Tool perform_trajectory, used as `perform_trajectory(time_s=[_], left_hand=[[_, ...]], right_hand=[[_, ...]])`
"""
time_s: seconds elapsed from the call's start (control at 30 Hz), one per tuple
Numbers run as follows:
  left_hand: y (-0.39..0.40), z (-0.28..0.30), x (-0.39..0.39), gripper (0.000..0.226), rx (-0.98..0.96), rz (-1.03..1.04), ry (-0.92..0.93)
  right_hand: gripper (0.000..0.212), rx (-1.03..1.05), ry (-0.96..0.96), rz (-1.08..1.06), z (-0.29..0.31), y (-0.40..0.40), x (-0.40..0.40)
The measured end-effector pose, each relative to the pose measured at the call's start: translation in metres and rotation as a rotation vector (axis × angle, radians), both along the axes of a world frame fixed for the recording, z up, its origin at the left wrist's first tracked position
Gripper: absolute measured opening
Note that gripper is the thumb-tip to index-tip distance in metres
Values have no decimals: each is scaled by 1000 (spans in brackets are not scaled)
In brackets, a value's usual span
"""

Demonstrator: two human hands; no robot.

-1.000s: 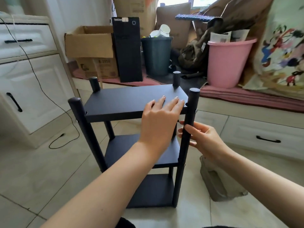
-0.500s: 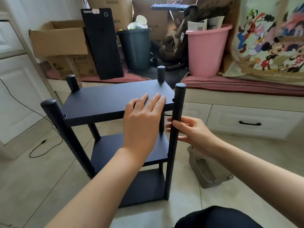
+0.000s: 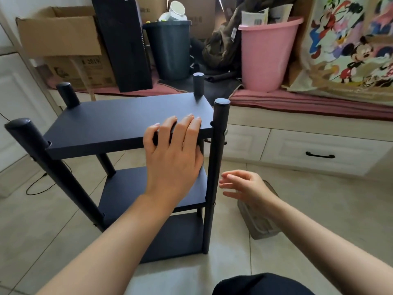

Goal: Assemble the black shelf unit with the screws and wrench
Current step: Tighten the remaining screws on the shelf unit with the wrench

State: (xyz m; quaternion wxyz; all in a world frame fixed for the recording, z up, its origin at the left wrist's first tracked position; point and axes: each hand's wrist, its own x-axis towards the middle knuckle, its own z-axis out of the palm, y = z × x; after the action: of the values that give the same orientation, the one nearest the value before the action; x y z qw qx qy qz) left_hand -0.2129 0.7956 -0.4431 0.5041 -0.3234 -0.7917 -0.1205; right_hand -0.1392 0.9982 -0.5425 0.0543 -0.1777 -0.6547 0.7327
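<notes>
The black shelf unit (image 3: 127, 116) stands upright on the tiled floor, with three boards between four round posts. My left hand (image 3: 174, 152) holds the front edge of the top board near the front right post (image 3: 217, 158), fingers on top and thumb under the edge. A silver screw head (image 3: 225, 132) shows on that post just below its cap. My right hand (image 3: 242, 185) hovers to the right of the post at middle-board height, fingers relaxed, touching nothing. I cannot see a wrench clearly.
A clear plastic container (image 3: 261, 222) lies on the floor right of the shelf. Behind are a low bench with drawers (image 3: 319, 154), a pink bucket (image 3: 268, 54), a dark bin (image 3: 170, 47), cardboard boxes (image 3: 59, 33) and a black tower (image 3: 123, 43). A cable (image 3: 36, 188) trails at left.
My right hand has let go of the front right post and drawn back to the right. My left hand slid to the board's front edge. The view has shifted closer and downward.
</notes>
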Motion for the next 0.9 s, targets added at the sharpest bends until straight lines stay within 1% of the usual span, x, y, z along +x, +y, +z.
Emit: perform_trajectory(time_s=[0.03,0.07,0.1,0.17,0.2,0.23,0.3,0.37,0.5,0.57,0.63,0.7,0.9], left_hand=[[1,-1,1,44,-1,6,-2],[2,-1,1,45,-2,10,-3],[3,-2,1,47,-6,17,-4],[2,-2,1,49,-12,40,-4],[2,-1,1,50,-15,50,4],[2,0,2,51,-17,55,12],[4,1,3,51,-16,58,17],[5,1,4,51,-9,65,19],[8,2,5,51,1,79,17],[9,3,6,51,4,79,14],[9,4,7,51,0,83,5],[9,4,8,51,-6,85,0],[7,4,10,52,-10,78,-29]], right_hand=[[16,50,-67,-43,-18,4,0],[16,162,-145,-73,-37,9,1],[17,344,-240,-64,-57,16,1],[31,762,-493,44,-96,32,4],[41,900,-617,91,-112,40,5],[49,963,-729,118,-126,46,8],[57,958,-867,133,-146,50,11],[59,939,-914,134,-163,51,12],[50,1043,-911,219,-184,53,17],[46,1141,-907,229,-186,51,19],[44,1179,-888,247,-184,44,19],[43,1126,-847,283,-183,30,19],[51,954,-696,361,-186,-29,38]])
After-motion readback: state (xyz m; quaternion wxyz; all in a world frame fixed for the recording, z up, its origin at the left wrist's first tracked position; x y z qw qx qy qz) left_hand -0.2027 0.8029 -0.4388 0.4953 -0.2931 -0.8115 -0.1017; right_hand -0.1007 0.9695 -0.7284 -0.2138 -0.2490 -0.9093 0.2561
